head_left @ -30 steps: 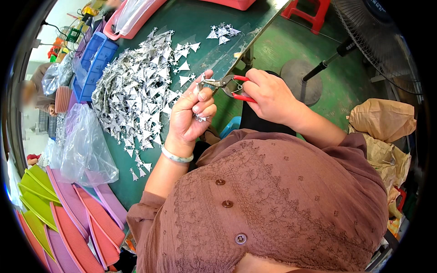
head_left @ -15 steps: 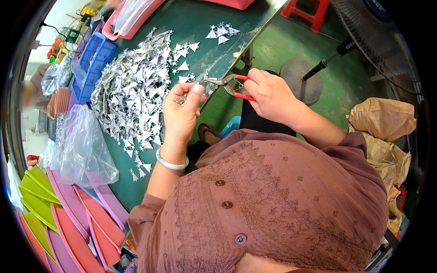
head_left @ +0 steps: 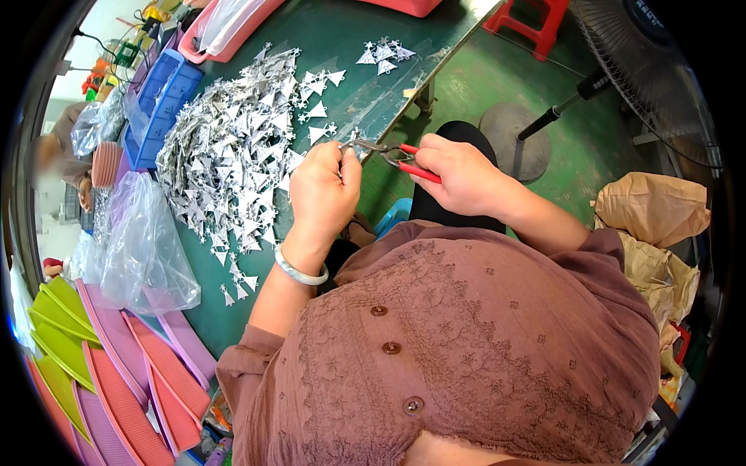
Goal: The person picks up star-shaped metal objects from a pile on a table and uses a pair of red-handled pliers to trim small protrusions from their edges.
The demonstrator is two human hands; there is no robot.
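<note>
My right hand [head_left: 460, 172] grips red-handled pliers [head_left: 418, 171], with their metal jaws pointing left. The jaw tips meet the fingertips of my left hand [head_left: 322, 190], at the front edge of the table. My left hand is closed in a pinch on a small silver metal piece [head_left: 354, 137], mostly hidden by fingers and jaws. Just left of that hand spreads a big heap of flat silver triangular charms [head_left: 233, 147] with small loops. A small separate group of the same charms [head_left: 385, 54] lies farther off, near the table's far right.
The green table [head_left: 350, 85] carries a blue basket [head_left: 165, 101], pink trays [head_left: 225, 39] and a clear plastic bag [head_left: 144, 248]. Coloured plastic strips [head_left: 132, 373] lie at lower left. A standing fan [head_left: 645, 70] and red stool [head_left: 528, 27] are right. Another person's hand shows far left.
My left hand has turned and curled its fingers, shifting a little right and nearer to me. The pliers have tilted, their handles lower. The camera view has shifted slightly.
</note>
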